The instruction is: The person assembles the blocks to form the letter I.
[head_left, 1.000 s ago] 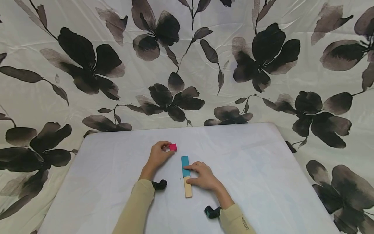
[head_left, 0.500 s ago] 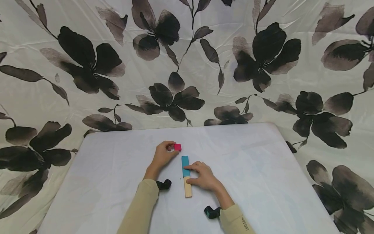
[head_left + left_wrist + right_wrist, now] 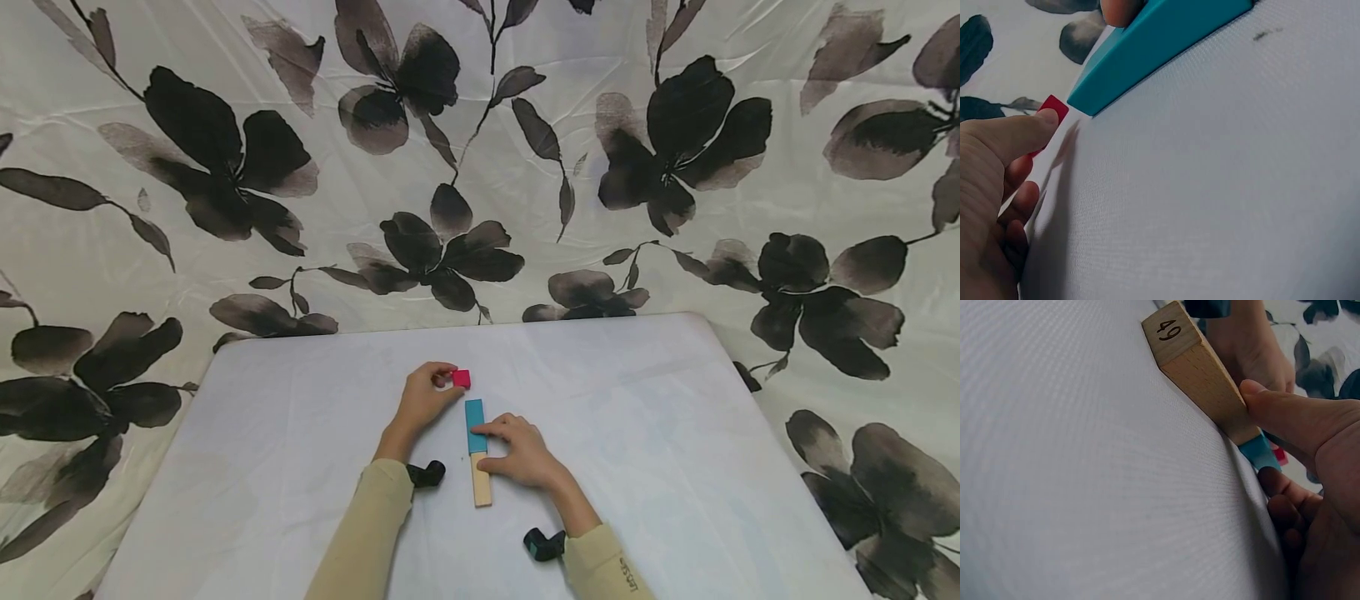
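Note:
My left hand (image 3: 422, 402) pinches a small red block (image 3: 462, 379) between thumb and fingers, just beyond the far end of a blue block (image 3: 474, 412). In the left wrist view a small gap parts the red block (image 3: 1055, 104) from the blue block's end. A natural wooden block (image 3: 482, 490) lies in line with the blue one, end to end, on the near side. From the right, my right hand (image 3: 527, 452) rests its index finger on the blue block and its thumb on the wooden one. The wooden block (image 3: 1204, 381) bears the number 49 on its end.
The blocks lie on a table (image 3: 637, 400) with a white cover. Behind it hangs a pale cloth (image 3: 525, 192) with dark flowers. Each wrist carries a small black camera, the left one (image 3: 427, 474) and the right one (image 3: 543, 545).
My left hand has carried the red block to the right, closer to the line of the two other blocks. The right hand and both those blocks have stayed in place.

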